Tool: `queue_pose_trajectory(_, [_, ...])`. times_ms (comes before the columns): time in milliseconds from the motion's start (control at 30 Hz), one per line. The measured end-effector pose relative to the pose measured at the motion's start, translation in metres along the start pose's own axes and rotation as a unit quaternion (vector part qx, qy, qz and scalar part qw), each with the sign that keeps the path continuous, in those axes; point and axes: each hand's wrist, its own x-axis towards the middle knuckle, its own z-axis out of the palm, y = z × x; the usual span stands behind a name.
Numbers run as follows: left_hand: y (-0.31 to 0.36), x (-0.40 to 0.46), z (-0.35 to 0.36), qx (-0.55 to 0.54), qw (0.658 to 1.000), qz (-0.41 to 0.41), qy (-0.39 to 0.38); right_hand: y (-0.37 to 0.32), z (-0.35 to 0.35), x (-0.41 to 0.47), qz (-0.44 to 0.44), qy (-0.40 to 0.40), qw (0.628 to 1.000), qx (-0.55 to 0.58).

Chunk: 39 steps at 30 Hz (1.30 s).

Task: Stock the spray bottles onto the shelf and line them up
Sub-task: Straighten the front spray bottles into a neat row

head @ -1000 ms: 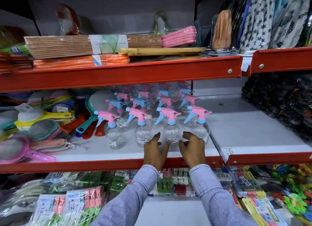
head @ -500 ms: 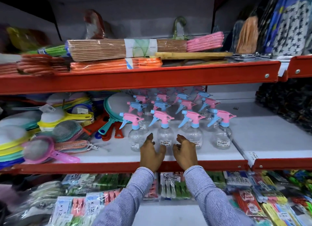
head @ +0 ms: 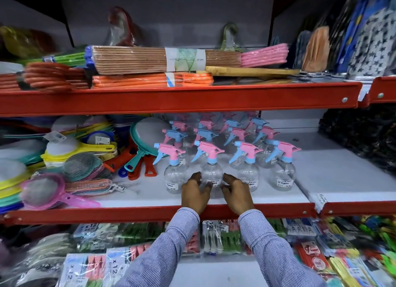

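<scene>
Left hand (head: pixel 196 192), right hand (head: pixel 236 193) shifted leftward, cupping second front spray bottle (head: pixel 212 175) on white, red-edged shelf (head: pixel 147 195).

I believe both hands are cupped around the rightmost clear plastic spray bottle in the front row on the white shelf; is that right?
Not quite: the head view shows the left hand and right hand cupped around the second clear plastic spray bottle from the left, not the rightmost, in the front row on the white shelf.
</scene>
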Motion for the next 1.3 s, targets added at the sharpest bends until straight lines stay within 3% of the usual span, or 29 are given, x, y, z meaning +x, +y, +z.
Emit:
queue_pose_trajectory(300, [0.004,-0.005,-0.003,0.015,1.0,0.004,0.002,-0.001,-0.001,-0.002,-0.009,-0.001,1.0,0.0])
queue_pose_trajectory(467, [0.006,-0.015,-0.012,-0.006,1.0,0.008,0.019,-0.013,-0.003,-0.015,-0.006,0.104,0.994,0.044])
queue_pose_trajectory(567, [0.012,-0.029,-0.035,-0.024,0.994,0.04,0.101,-0.032,0.001,-0.027,-0.035,0.169,0.982,0.073])
queue_pose_trajectory(633, [0.009,-0.034,-0.055,-0.037,0.983,0.062,0.17,-0.047,0.011,-0.032,-0.073,0.15,0.982,0.091])
queue_pose_trajectory(733, [-0.007,-0.025,-0.082,-0.056,0.971,0.026,0.233,-0.061,0.033,-0.032,-0.09,0.081,0.988,0.094])
queue_pose_trajectory(800, [-0.018,-0.015,-0.097,-0.047,0.976,-0.006,0.211,-0.067,0.047,-0.027,-0.078,0.04,0.993,0.078])
queue_pose_trajectory(933, [-0.035,0.006,-0.108,0.022,0.995,-0.079,0.063,-0.073,0.063,-0.017,-0.052,-0.024,0.998,0.013])
queue_pose_trajectory(1033, [-0.035,0.011,-0.109,-0.007,0.993,-0.115,-0.023,-0.073,0.07,-0.012,-0.052,-0.046,0.997,-0.024])
queue_pose_trajectory(1300, [-0.04,0.012,-0.11,-0.04,0.997,-0.067,-0.027,-0.061,0.083,-0.005,-0.036,-0.064,0.997,0.0])
